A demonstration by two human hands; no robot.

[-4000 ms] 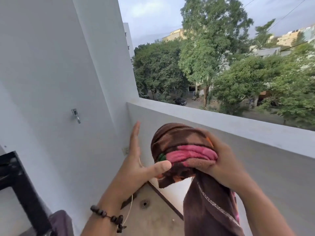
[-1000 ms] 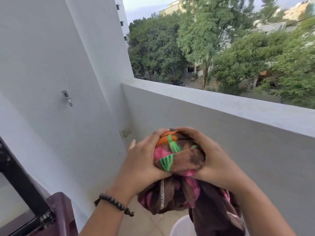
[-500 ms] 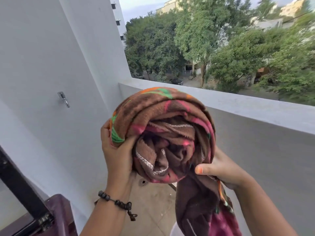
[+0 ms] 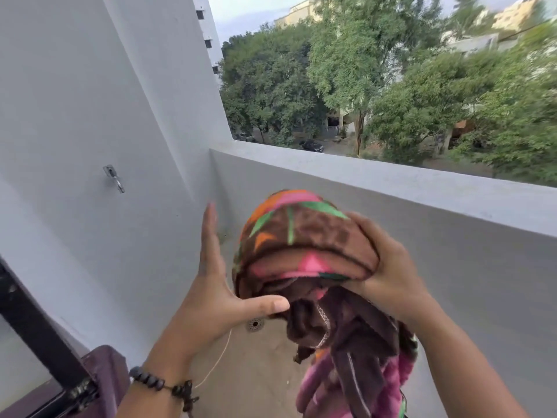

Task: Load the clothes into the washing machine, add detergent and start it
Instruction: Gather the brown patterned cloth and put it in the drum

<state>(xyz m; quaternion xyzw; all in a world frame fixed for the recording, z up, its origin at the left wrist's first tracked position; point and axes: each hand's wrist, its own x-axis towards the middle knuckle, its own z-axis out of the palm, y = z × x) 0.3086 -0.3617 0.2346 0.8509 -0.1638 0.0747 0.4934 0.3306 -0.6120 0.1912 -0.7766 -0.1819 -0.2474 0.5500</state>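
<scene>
Head view: right hand [image 4: 388,276] grips bundled cloth [image 4: 304,248] (parapet [image 4: 391,182] just behind); left hand [image 4: 211,294] spread flat beside it.

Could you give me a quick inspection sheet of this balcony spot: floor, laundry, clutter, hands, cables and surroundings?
Surface: bare concrete balcony floor with a round drain.
Job's things: bundled brown patterned cloth, its tail hanging down; washing machine not identifiable.
Clutter: purple object at lower left, metal wall hook.
Hands: left hand open beside the cloth; right hand grips it.
Cables: thin cord across the floor.
Surroundings: grey parapet, trees beyond.
</scene>
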